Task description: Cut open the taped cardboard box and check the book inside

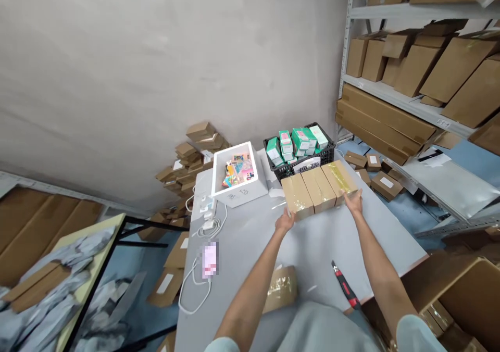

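The row of three taped cartons [318,188] sits at the far middle of the grey table [312,248], just in front of the black crate [282,171]. Our left hand [284,221] and right hand [354,202] lie open against its near corners, pressing rather than clasping. Since the cartons are separate, we judge that uneven pressure could let the middle one slip out, or skew the row into the crate and its green packets [299,141]. Nearer us, a forearm could sweep the red-handled knife [346,287], lying by the table's edge, off it.
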Demonstrator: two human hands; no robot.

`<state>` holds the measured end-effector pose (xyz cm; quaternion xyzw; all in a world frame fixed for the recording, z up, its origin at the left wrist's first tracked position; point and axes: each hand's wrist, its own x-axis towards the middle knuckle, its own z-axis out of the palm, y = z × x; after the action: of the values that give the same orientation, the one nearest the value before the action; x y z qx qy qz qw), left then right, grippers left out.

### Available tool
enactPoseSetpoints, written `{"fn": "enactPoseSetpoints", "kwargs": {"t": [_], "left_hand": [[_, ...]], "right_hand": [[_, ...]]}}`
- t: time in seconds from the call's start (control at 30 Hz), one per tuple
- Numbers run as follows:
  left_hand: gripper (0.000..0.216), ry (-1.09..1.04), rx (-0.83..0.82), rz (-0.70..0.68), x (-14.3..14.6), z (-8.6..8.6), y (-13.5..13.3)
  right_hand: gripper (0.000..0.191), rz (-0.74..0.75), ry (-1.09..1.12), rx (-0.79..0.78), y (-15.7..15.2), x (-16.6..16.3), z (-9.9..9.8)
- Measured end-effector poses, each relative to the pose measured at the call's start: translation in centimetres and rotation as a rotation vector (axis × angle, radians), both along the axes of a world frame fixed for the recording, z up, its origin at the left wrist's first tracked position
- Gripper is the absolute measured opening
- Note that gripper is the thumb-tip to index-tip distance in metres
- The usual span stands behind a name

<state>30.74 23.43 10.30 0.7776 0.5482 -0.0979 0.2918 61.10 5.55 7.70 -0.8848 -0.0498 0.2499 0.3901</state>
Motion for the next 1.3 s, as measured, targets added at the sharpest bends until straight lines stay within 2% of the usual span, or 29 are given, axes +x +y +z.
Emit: {"fn": "enactPoseSetpoints", "kwargs": {"t": [0.1, 0.17, 0.23, 0.33, 0.4, 0.5, 0.57, 0.77, 0.9, 1.0, 1.07, 1.2, 1.3], "left_hand": [[0.077, -0.012, 0.067, 0.019, -7.2, -0.2, -4.0], [0.078, -0.029, 0.185, 0.059, -13.8, -0.6, -6.9], [0.080, 0.012, 0.201, 0.180, -20.6, -0.9, -9.7], [0.085, 0.107, 0.148, 0.371, -28.5, -1.2, -12.9], [0.087, 0.137, 0.085, 0.419, -31.4, -1.5, -14.3], [0.082, 0.114, -0.018, 0.423, -32.5, -2.1, -15.3], [0.076, 0.059, -0.052, 0.412, -32.1, -2.6, -15.6], [0.045, -0.176, 0.047, 0.414, -31.0, -4.2, -17.2], [0.035, -0.258, 0.060, 0.425, -31.2, -5.3, -19.5], [0.037, -0.338, 0.028, 0.416, -31.4, -6.3, -21.2], [0.045, -0.428, 0.021, 0.416, -31.5, -7.0, -22.1], [0.075, -0.641, 0.041, 0.385, -31.6, -7.8, -22.6], [0.076, -0.773, 0.057, 0.315, -31.6, -7.6, -22.4]], "right_hand": [[0.125, 0.097, -0.051, -0.061, -6.4, -7.1, -3.7], [0.117, 0.200, -0.062, -0.115, -12.0, -12.8, -6.3], [0.105, 0.277, -0.030, -0.205, -17.4, -17.9, -8.1], [0.086, 0.371, -0.032, -0.321, -22.4, -22.8, -9.0], [0.069, 0.437, -0.076, -0.359, -23.3, -23.8, -8.8], [0.046, 0.501, -0.107, -0.401, -22.4, -23.3, -8.1], [0.041, 0.521, -0.115, -0.416, -21.2, -22.6, -7.3], [0.049, 0.659, -0.186, -0.327, -17.3, -22.9, -3.9], [0.050, 0.782, -0.222, -0.145, -14.5, -25.3, -0.9], [0.045, 0.939, -0.236, -0.019, -12.8, -27.1, 1.8], [0.045, 1.079, -0.225, -0.025, -11.8, -28.2, 3.7], [0.049, 1.398, -0.253, -0.198, -9.8, -30.5, 7.6], [0.047, 1.619, -0.377, -0.323, -7.8, -32.8, 10.0]]}}
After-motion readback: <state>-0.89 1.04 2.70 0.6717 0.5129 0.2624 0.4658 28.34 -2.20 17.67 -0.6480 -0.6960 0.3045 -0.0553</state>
